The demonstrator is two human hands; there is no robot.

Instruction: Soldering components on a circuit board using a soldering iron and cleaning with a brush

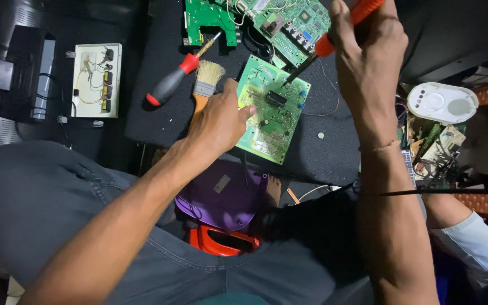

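A light green circuit board lies on a black mat. My left hand rests on the board's left edge, fingers pressing it down. My right hand grips an orange-handled soldering iron, whose dark tip touches the board near a black chip. A small paint brush lies just above my left hand, partly under it.
A red-and-black screwdriver lies left of the brush. More green circuit boards sit at the top. A white open box with wiring and a black device are at left. A white round device and loose parts are at right.
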